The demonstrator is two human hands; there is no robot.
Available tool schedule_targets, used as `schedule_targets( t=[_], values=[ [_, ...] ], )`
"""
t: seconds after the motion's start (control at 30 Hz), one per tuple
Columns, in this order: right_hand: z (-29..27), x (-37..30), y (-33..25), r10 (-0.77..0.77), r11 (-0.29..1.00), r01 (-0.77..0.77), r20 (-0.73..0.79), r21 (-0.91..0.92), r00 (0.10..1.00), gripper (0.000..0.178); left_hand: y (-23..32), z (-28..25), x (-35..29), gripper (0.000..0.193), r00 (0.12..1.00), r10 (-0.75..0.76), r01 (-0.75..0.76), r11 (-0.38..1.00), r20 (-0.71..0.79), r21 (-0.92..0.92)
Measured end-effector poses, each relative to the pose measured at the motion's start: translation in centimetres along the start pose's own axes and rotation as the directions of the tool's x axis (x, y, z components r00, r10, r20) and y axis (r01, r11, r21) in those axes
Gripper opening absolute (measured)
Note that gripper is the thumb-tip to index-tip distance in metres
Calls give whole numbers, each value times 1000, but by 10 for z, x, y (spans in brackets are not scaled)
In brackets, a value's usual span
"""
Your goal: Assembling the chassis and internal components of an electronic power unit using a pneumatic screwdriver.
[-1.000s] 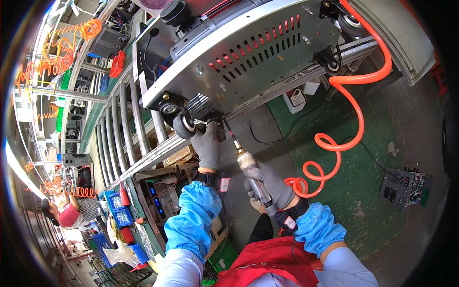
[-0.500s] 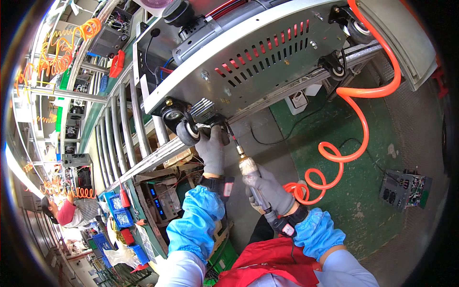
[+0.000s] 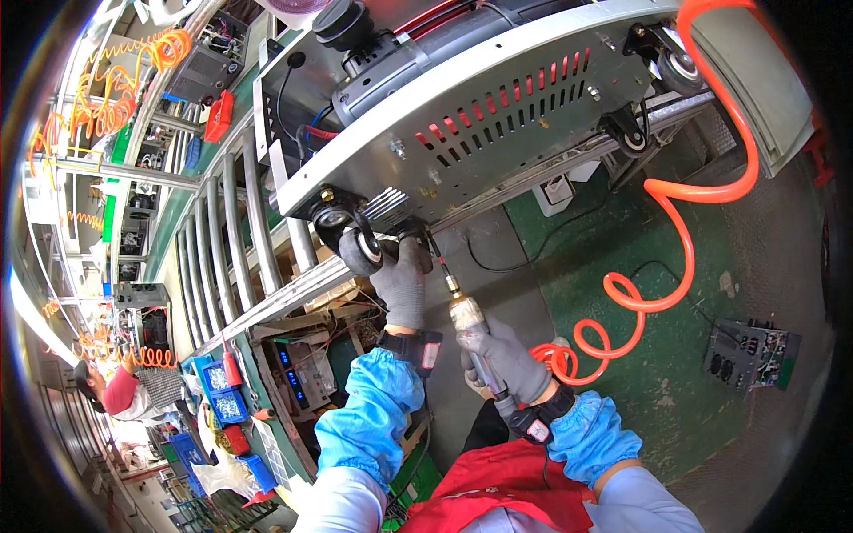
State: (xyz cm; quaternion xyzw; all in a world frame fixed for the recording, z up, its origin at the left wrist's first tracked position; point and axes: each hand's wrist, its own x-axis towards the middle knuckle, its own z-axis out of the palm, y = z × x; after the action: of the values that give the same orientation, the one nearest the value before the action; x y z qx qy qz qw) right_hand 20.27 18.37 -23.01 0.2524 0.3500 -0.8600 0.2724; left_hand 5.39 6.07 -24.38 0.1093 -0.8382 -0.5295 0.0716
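Note:
A large metal machine chassis (image 3: pixel 498 178) is tipped up on its side, its slotted base facing me, with black casters on it. My left hand (image 3: pixel 402 289), in a grey glove, is closed around a dark caster (image 3: pixel 411 229) at the base's lower edge, beside a corner caster (image 3: pixel 360 249). My gloved right hand (image 3: pixel 511 355) grips a pneumatic screwdriver (image 3: pixel 468 315). Its long bit (image 3: pixel 437 251) reaches up to the caster by my left fingers. The bit's tip and the fastener there are too small to make out.
An orange coiled air hose (image 3: pixel 684 240) hangs down the right side. The chassis lies on a roller conveyor (image 3: pixel 253 235). An electronics unit (image 3: pixel 751 355) lies on the green floor at right. Blue bins of screws (image 3: pixel 222 391) stand at left, with another person (image 3: pixel 120 386) beyond.
The chassis has shifted slightly to the right, and my left hand has moved with it. The screwdriver has shifted slightly too, its bit still at the caster. The hose has swung a little right.

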Motion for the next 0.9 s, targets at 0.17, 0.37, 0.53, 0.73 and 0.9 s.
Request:
schedule_targets(
  t=[0.17,0.37,0.53,0.73,0.9],
  values=[
    [5,3,0,-41,999,41,-8,-29,999,29,-7,0,1,18,998,61,-61,998,-19,5],
    [5,18,12,-100,992,97,-43,-84,994,49,-20,0,9,19,997,42,-36,995,-62,92],
    [1,27,22,-262,944,246,-47,-222,964,55,-14,-4,8,24,999,-3,11,966,-33,258],
    [-16,-20,37,-200,942,182,-34,-280,979,51,-31,-65,-12,33,932,-108,104,994,346,30],
    [-52,-65,75,-94,799,71,-7,-597,996,49,-87,-211,-79,31,981,-187,162,936,53,312]
  ],
)
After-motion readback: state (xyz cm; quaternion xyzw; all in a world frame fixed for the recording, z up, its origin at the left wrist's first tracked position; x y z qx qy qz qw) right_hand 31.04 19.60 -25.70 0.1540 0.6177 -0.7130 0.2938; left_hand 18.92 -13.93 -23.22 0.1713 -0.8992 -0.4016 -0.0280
